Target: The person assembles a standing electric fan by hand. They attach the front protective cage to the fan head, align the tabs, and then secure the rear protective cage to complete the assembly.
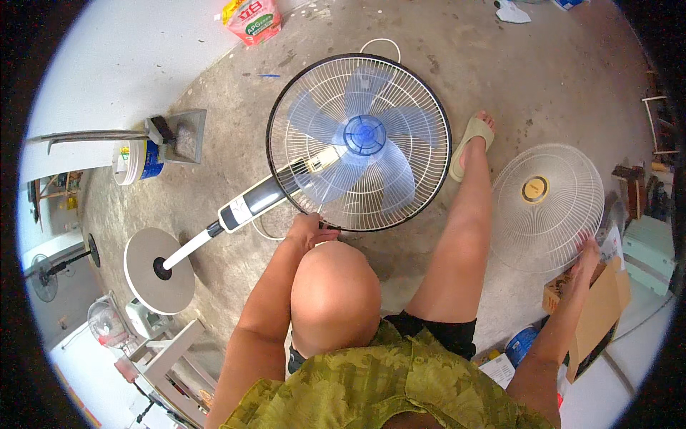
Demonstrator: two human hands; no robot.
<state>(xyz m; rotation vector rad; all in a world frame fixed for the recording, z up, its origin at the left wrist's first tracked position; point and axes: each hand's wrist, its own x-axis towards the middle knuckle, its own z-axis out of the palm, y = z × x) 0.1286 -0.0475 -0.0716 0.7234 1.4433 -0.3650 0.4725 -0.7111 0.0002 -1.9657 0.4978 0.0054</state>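
A pedestal fan lies on the floor, its round white base toward the left. Blue translucent blades with a blue hub nut sit within the wire guard, which has a black rim. At the near edge of that rim is my left hand, fingers curled round it, partly behind my raised knee. Off to the right, a separate white front grille with a gold centre badge stands apart from the fan. My right hand grips its near right edge.
An open cardboard box stands beside my right forearm, with a blue container nearby. At left are a white-and-blue bucket and a dustpan. A pink bag sits by the wall. My sandalled foot is between fan and grille.
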